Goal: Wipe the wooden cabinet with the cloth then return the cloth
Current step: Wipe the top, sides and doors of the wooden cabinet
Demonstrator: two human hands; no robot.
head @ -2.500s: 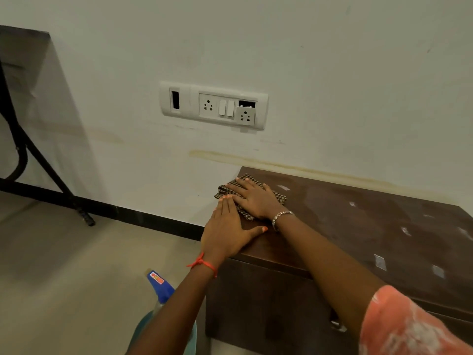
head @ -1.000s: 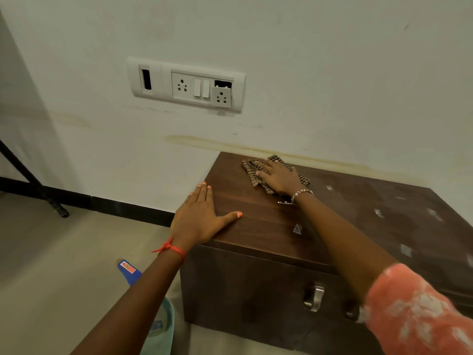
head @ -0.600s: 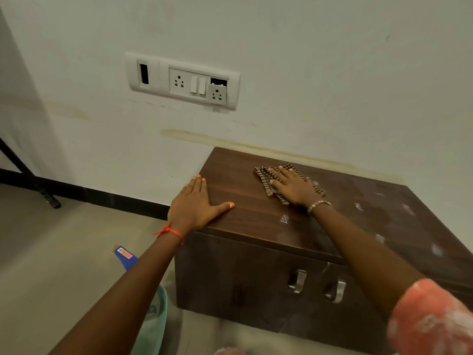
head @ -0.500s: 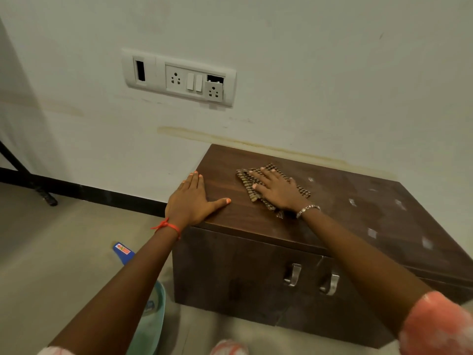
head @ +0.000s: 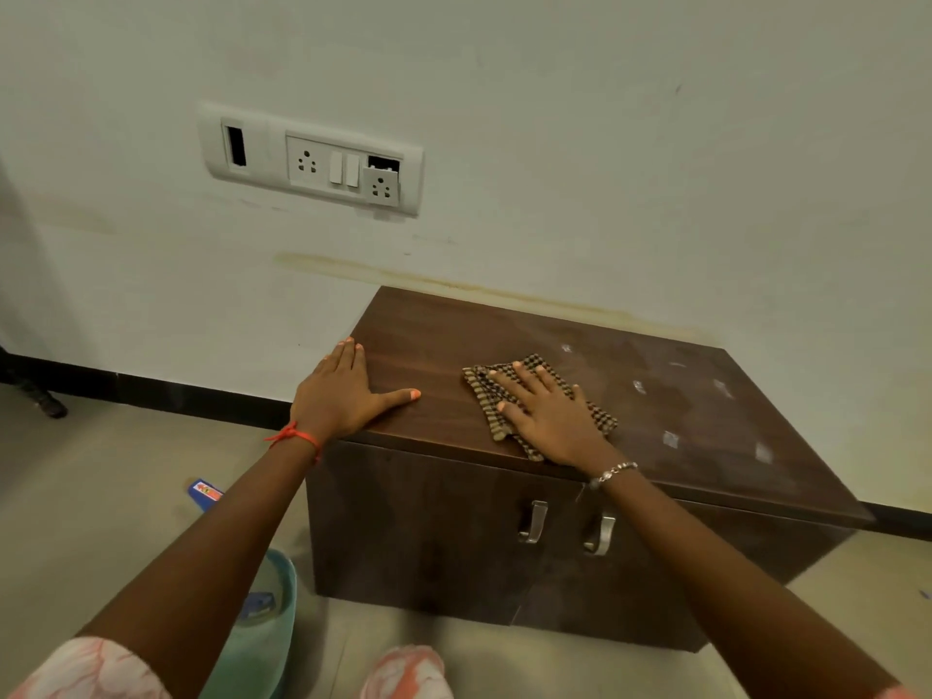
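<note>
Five spread fingers [head: 524,378] of the right hand [head: 552,421] press flat on a checked woven cloth [head: 537,403], pinning it near the front edge of the dark wooden cabinet [head: 504,340]. Left hand [head: 343,391] lies open, palm down, on the cabinet's left corner, well apart from the cloth. Metal handles [head: 565,527] gleam below.

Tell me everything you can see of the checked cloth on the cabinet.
The small brown-and-beige checked woven cloth looks folded, with a ribbed or fringed left edge. It lies flat on the top of the dark brown wooden cabinet, left of centre and close to the front edge. The right hand presses on it, palm down with fingers spread, covering its middle. The left hand, resting flat on the cabinet's left corner, does not touch it.
</note>
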